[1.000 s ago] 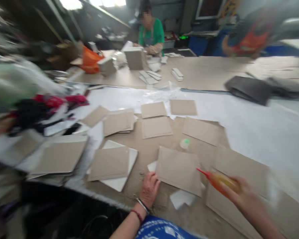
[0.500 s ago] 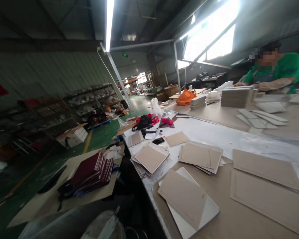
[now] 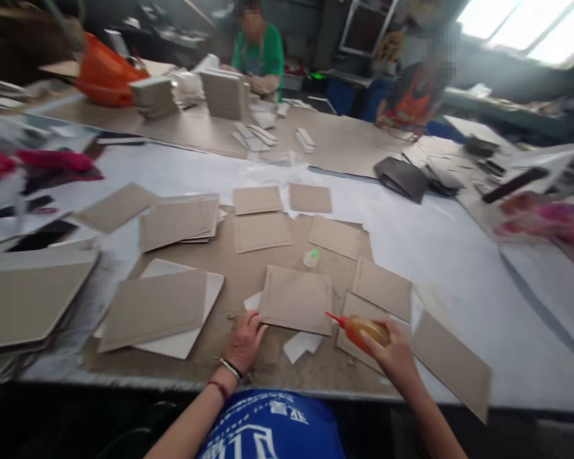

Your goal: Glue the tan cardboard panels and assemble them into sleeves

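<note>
In the middle of the table lies a grey-brown cardboard panel [image 3: 296, 299], flat. My left hand [image 3: 246, 341] is at its near left corner, fingers bent around the edge. A squeeze bottle [image 3: 370, 331] of amber liquid with a red pointed nozzle is gripped in my right hand [image 3: 395, 354]. The bottle is tilted, its tip at the panel's right edge; whether it touches I cannot tell. White paper pieces [image 3: 302, 346] stick out below the panel. Just beyond stands a small pale cup-like thing with a green top [image 3: 310, 257].
More cardboard panels [image 3: 382, 287] lie around on the right and at the back. Stacked panels [image 3: 179, 220] and overlapping boards [image 3: 157, 312] are on the left. Across the table are an orange bag [image 3: 106, 73], a board stack [image 3: 224, 95] and two people [image 3: 263, 57].
My view has swung right and down, from the floor and shelves on the left to the table before me. Both my hands and the bottle now show; earlier they were out of view.
</note>
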A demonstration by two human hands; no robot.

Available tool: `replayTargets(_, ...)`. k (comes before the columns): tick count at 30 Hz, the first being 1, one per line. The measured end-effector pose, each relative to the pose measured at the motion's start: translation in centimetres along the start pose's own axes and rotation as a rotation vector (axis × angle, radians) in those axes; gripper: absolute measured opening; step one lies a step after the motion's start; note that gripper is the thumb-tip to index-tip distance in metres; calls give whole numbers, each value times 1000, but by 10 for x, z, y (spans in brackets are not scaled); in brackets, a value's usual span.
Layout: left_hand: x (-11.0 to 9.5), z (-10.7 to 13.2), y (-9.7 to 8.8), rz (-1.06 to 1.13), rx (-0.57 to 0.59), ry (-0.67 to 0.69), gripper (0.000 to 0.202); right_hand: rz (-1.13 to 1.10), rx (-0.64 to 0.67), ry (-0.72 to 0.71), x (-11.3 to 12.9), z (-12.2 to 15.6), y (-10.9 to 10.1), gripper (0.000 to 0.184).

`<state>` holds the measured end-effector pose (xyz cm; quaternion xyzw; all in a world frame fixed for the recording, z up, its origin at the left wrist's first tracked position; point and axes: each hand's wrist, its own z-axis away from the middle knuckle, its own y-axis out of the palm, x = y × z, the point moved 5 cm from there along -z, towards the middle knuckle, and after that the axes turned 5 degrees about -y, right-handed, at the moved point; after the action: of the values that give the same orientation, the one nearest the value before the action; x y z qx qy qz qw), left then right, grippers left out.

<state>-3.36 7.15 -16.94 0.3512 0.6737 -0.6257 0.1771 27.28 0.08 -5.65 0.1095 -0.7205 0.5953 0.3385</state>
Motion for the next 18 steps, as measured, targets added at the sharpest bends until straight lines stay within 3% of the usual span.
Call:
replayTargets(2, 2, -2, 5, -34, -58, 90, 19, 9, 4, 59, -6, 9, -13, 31)
replayTargets(5, 6, -3, -2, -80, -89, 159, 20, 21, -19, 76, -1, -1, -6, 30)
replayTargets(9, 3, -2, -8, -134, -98, 170, 20, 39, -12, 56, 3, -8, 2, 29)
replayTargets(14, 0, 0, -8, -151, -97, 180, 21, 25, 62, 100, -1, 10, -1, 29)
replayTargets(18, 0, -6, -4, -56, -46, 89, 19, 4, 98, 149, -9, 25, -8, 30)
